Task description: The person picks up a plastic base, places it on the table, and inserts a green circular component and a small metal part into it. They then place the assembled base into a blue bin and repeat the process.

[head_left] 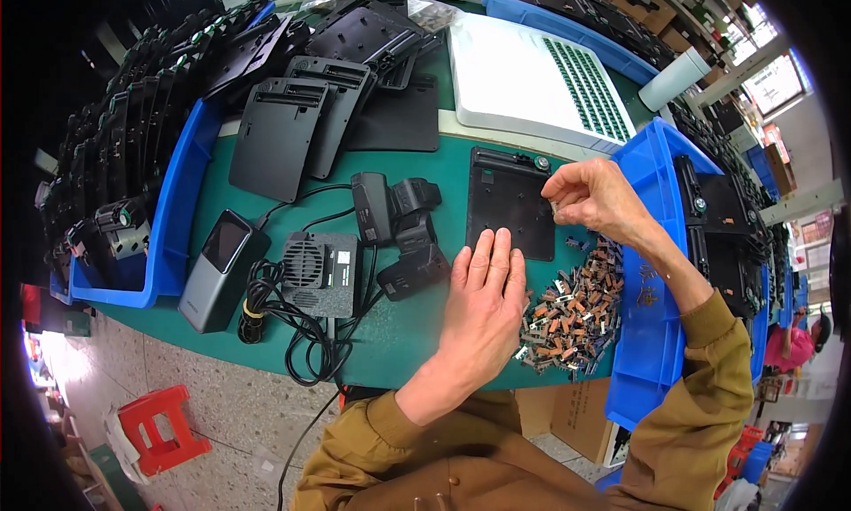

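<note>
A black plastic panel (510, 205) with a round fitting at its top edge lies on the green work mat. My left hand (483, 307) is flat, fingers stretched, its fingertips on the panel's near edge. At the panel's right edge my right hand (598, 196) is closed in a pinch. A tiny pale bit shows at its fingertips, too small to name. Below the right hand, beside the left, is a loose pile of small brown, grey and silver parts (576, 320).
Blue bins (173, 214) of black panels stand at left and right. More black panels (279, 139) lie at the back, beside a white tray (505, 77) with green rows. A grey power bank (224, 272), a vented box (310, 276) and coiled black cable (306, 351) sit left.
</note>
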{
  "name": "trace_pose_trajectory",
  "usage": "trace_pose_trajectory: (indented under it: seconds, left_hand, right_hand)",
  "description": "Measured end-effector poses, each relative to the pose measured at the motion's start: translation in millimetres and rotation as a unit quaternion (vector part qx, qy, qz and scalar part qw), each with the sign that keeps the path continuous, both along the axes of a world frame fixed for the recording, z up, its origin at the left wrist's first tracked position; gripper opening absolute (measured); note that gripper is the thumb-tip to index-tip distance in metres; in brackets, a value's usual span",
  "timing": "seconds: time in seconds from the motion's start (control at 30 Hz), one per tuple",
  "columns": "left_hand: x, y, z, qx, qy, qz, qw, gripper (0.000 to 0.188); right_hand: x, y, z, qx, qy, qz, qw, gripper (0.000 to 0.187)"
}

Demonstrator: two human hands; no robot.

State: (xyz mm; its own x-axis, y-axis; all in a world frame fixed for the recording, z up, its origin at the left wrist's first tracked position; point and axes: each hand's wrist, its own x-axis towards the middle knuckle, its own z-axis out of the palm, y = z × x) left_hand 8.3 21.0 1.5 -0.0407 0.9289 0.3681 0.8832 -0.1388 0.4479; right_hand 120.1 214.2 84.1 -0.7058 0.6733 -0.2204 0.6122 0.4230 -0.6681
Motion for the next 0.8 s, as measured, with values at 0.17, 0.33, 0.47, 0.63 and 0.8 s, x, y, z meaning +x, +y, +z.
trace_pose_trajectory:
  seconds: [0.17,0.33,0.47,0.63,0.8]
  left_hand:
    - [1,0,-2,0.002,-0.002,0.004,1.000,0.048]
    - [1,0,-1,-0.004,0.006,0.003,1.000,0.049]
    - [0,-1,-1,-0.004,0.002,0.005,1.000,0.049]
    - [0,0,-1,-0.003,0.009,0.004,1.000,0.049]
    - [0,0,-1,-0.002,0.003,0.004,1.000,0.049]
  right_hand:
    - [-2,-5,2,0.029,0.000,0.010,1.000,0.019]
    - [-2,-5,-1,0.035,-0.004,0.027,0.999,0.018]
    - [-3,-1,-6,0.059,0.016,0.061,0.996,0.018]
    - [-5,-3,-2,0.098,-0.013,0.057,0.993,0.017]
    - [0,1,-13,0.109,-0.008,0.074,0.991,0.014]
